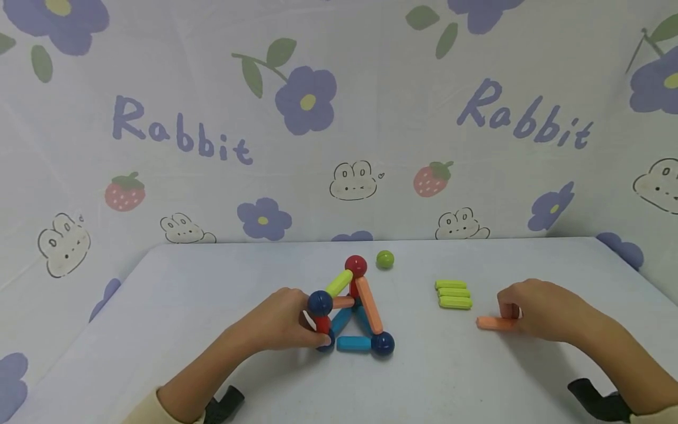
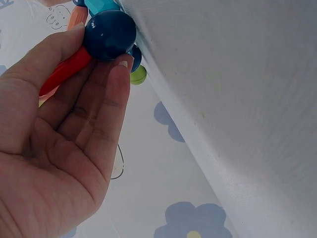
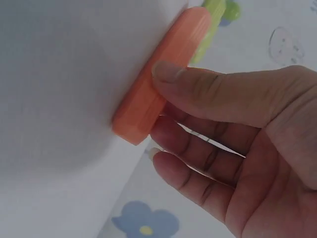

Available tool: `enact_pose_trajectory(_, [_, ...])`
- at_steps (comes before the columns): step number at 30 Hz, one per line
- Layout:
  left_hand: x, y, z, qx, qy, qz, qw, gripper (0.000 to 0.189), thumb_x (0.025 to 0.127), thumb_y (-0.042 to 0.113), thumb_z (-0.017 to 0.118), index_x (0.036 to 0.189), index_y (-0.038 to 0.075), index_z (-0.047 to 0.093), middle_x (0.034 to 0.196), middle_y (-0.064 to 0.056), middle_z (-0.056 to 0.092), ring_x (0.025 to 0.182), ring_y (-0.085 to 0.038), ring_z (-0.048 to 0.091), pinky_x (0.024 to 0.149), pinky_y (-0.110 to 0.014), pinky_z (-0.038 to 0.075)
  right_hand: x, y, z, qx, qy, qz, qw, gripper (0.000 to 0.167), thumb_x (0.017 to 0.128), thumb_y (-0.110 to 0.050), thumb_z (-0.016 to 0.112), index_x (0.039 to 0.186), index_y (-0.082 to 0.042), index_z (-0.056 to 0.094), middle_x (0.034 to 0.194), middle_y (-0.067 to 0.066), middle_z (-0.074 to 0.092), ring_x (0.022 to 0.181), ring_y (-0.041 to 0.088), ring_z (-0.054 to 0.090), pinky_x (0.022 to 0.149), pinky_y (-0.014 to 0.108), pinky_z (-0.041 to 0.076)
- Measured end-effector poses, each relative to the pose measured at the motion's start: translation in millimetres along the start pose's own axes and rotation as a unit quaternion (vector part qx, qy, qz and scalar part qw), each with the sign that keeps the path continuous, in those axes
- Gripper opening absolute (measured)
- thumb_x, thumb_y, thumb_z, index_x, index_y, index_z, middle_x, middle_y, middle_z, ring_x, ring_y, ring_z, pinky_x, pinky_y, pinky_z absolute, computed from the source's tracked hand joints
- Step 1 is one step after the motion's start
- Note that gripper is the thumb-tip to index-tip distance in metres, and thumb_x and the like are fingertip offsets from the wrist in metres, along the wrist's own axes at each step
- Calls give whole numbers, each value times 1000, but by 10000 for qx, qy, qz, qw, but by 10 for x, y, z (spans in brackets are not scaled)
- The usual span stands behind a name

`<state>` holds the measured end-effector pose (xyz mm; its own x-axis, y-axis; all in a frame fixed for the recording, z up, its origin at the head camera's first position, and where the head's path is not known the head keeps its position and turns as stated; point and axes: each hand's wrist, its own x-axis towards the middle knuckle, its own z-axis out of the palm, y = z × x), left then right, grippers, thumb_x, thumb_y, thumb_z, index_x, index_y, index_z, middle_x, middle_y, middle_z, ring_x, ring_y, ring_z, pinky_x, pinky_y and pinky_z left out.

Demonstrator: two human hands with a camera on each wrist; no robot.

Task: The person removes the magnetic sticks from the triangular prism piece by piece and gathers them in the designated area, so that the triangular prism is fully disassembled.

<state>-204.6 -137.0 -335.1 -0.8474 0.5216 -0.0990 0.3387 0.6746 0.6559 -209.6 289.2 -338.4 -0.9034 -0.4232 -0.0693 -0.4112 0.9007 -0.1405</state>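
Observation:
A frame of coloured rods and balls stands on the table, with a red ball (image 1: 356,266) at its top and a dark blue ball (image 1: 320,303) at its upper left. My left hand (image 1: 283,321) holds its lower left dark blue ball (image 2: 110,34) between thumb and fingers, beside a red rod (image 2: 64,73). Another dark blue ball (image 1: 383,344) forms the lower right corner, joined to a blue rod (image 1: 354,344). Over to the right, my right hand (image 1: 545,311) pinches an orange rod (image 3: 161,77), which lies at or just above the tabletop.
Three yellow-green rods (image 1: 454,292) lie side by side between the frame and my right hand. A green ball (image 1: 385,259) sits behind the frame. The white table (image 1: 424,383) ends at a patterned cloth (image 1: 381,135) hanging at the back.

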Motion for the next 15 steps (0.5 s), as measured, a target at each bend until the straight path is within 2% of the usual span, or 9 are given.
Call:
enact_pose_trajectory(6, [4,5,5,-5,14,-5,10000,24,79,21,87,95,6,75,81,3,72,72,-11,70,63,-28,57,169,266,-42,-88,7,173,9998,19,84,-14,79,74,-17,63,70,-6,53,67,16,48,58,32,42])
enact_pose_trajectory(10, [4,7,9,25,42,-6,10000,22,79,21,87,93,7,75,81,3,72,71,-11,69,63,-28,57,318,378,-55,-97,147,246,9995,16,85,-15,79,76,-16,66,73,-4,56,68,17,50,59,33,44])
enact_pose_trajectory(15, [3,4,13,22,40,5,10000,21,79,21,87,91,8,75,80,3,72,71,-11,70,62,-27,57,473,424,-71,128,48,485,9987,12,83,-3,76,82,-13,70,78,0,60,72,20,52,62,35,47])
